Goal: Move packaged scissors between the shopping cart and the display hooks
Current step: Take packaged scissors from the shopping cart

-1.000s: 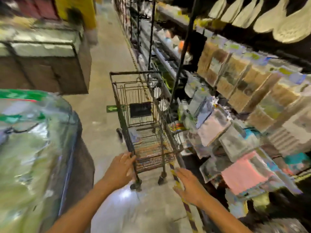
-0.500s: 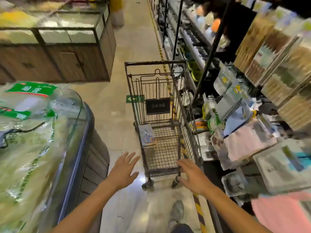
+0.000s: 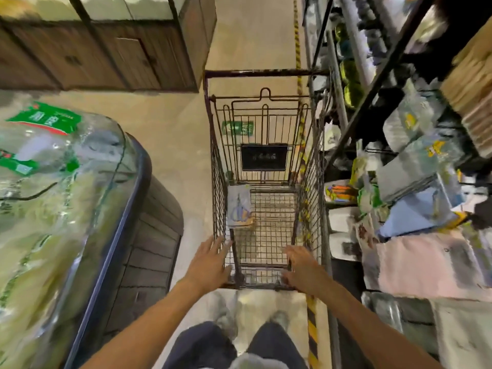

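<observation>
Head view: hands (image 3: pixel 209 262) (both) nearer cart (image 3: pixel 262 73)

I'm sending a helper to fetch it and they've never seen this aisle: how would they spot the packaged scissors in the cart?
Find the wire shopping cart in the aisle between the glass-topped case and the display hooks. Look inside its basket, at the left wall near the far end. The packaged scissors lie there, a flat pale blue card, the only item visible in the basket.

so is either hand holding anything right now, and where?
Nothing is held. Left hand and right hand are open at the cart's near end; the scissors pack lies in the basket.
</observation>
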A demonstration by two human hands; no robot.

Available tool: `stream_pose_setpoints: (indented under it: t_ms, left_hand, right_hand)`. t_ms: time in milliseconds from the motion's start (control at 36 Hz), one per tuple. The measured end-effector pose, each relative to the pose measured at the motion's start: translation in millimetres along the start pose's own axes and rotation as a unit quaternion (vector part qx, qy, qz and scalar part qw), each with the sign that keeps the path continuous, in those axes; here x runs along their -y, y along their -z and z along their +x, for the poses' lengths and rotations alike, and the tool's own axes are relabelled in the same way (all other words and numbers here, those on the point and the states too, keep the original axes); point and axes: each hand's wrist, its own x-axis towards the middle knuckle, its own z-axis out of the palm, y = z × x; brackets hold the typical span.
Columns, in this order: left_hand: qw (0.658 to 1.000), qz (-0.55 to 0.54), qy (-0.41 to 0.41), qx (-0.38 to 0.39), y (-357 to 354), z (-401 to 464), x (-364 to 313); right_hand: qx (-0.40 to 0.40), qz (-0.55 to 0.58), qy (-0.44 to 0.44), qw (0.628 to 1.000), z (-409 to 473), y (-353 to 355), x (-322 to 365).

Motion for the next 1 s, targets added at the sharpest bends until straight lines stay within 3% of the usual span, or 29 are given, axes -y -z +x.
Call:
stream_pose_setpoints:
  t_ms: [250,528,611,833,944,1000]
  left_hand:
    - [0.998,-0.016,-0.029,0.044,-11,81,9]
    - [0.992,-0.096,-0.007,0.081,-18,161,22]
    - [0.990,-0.122,0.016,0.068,-40,184,29]
    - [0.972,-0.182,0.119,0.091,-123,250,39]
    - [0.976,-0.175,0.127,0.033,-150,278,45]
    - [0.970,-0.194,0.142,0.043,-158,290,46]
  right_hand:
    - [0.031,0.013,-0.052,0.998,38,17,5]
    - [0.075,0.060,-0.114,0.989,115,9,-6]
    - [0.066,0.049,-0.090,0.993,147,-8,-22]
    - [0.175,0.078,-0.115,0.975,245,-89,-80]
    - [0.144,0.088,-0.092,0.981,278,-119,-92]
    - [0.140,0.076,-0.078,0.984,295,-130,-94]
